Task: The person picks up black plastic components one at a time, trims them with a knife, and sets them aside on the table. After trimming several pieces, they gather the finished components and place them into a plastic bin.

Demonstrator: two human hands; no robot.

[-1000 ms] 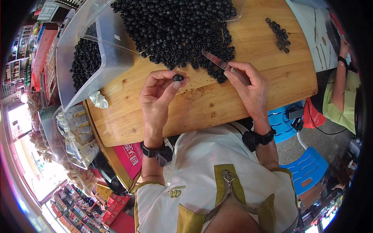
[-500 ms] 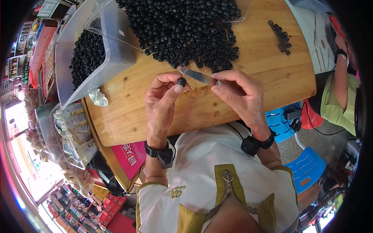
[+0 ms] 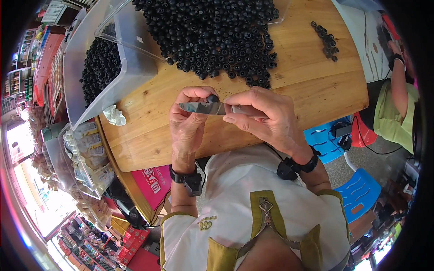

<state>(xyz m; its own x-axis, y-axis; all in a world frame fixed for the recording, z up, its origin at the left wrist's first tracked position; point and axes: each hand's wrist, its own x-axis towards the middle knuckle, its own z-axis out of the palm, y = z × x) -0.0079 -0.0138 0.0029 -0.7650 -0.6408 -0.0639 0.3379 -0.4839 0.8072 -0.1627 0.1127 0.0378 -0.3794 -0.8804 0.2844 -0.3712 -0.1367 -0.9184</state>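
Hands, two, bare, raised together over the near edge of the round wooden tabletop [image 3: 316, 86].

Left hand [image 3: 187, 124]: fingers curled shut, pinching a small black round piece [image 3: 212, 98] between thumb and forefinger at the top of the hand; a dark watch sits on the wrist.

Right hand [image 3: 266, 119]: closed around the handle end of a small knife [image 3: 203, 108], whose grey blade lies level and points toward the left hand, passing just under the black piece and touching or nearly touching it; which, cannot be told. A dark band sits on this wrist.

Black round piece, handling, as judged: light, hard and small, likely smooth and apt to slip or roll; best held by its sides with fingertips, leaving the end free for the blade. Knife: stiff, thin, sharp along one edge; to be held by the handle only.

Stock: large heap of like black pieces [image 3: 217, 31] across the far middle of the tabletop; small separate cluster [image 3: 325, 38] near the far right edge; clear plastic bin [image 3: 86, 67] at the left edge, partly filled with more. Crumpled white scrap [image 3: 114, 115] on the left edge beside the bin.

Surroundings: blue stools [image 3: 357, 189] and another person's arm [image 3: 400, 86], right.
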